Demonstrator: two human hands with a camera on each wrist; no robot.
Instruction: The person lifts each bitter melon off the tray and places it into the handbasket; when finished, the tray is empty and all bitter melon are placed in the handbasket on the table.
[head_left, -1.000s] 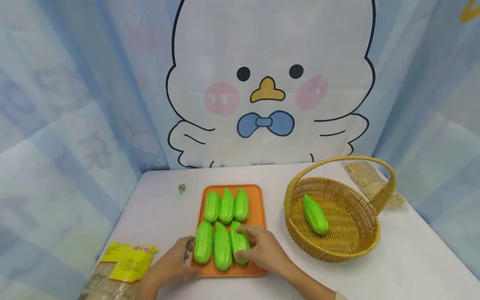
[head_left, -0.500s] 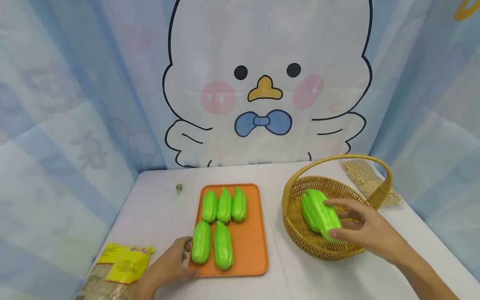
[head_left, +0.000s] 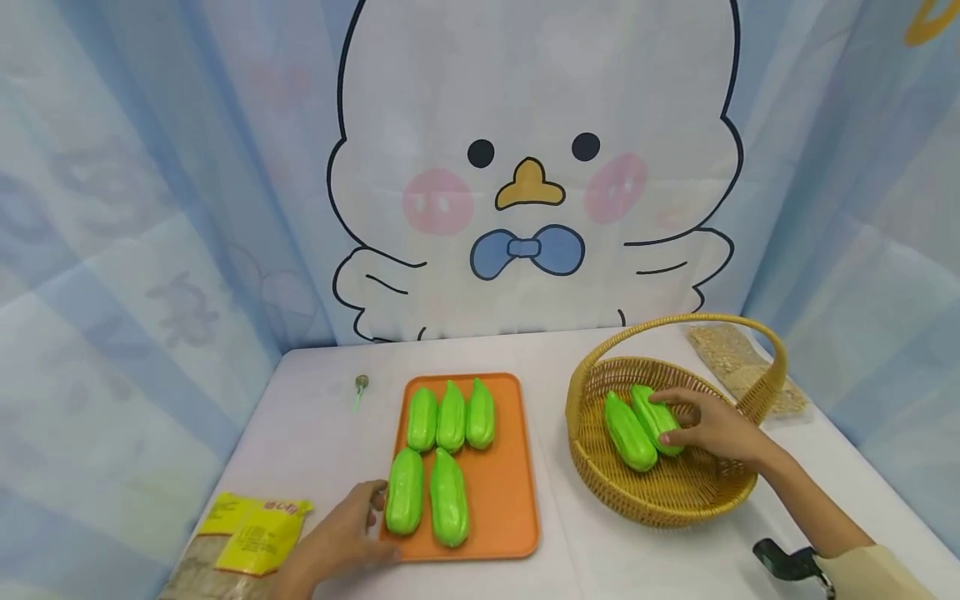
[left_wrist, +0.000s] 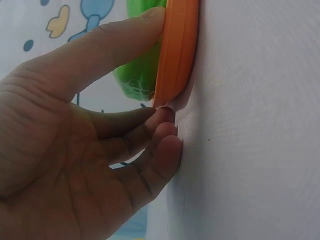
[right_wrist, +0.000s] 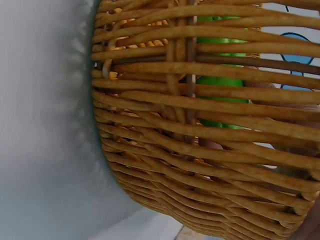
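Note:
My right hand reaches into a wicker basket with a tall handle. Thumb and fingers pinch a bright green, ribbed, gourd-like vegetable; a second such green gourd lies beside it. Through the weave, the right wrist view shows patches of green gourd. At the front left corner of an orange tray, my left hand rests with loosely bent fingers. Its thumb touches the rim in the left wrist view. Several green gourds lie in two rows on the tray.
A yellow-labelled packet lies at the front left. Behind the basket is a clear bag of pale grains. A small green-stemmed item sits at the back left. Printed curtains close off the white table's back and sides.
My right hand picked up the right-hand gourd of the tray's front row and carried it right into the basket, where it now lies beside the other. My left hand stays at the tray corner.

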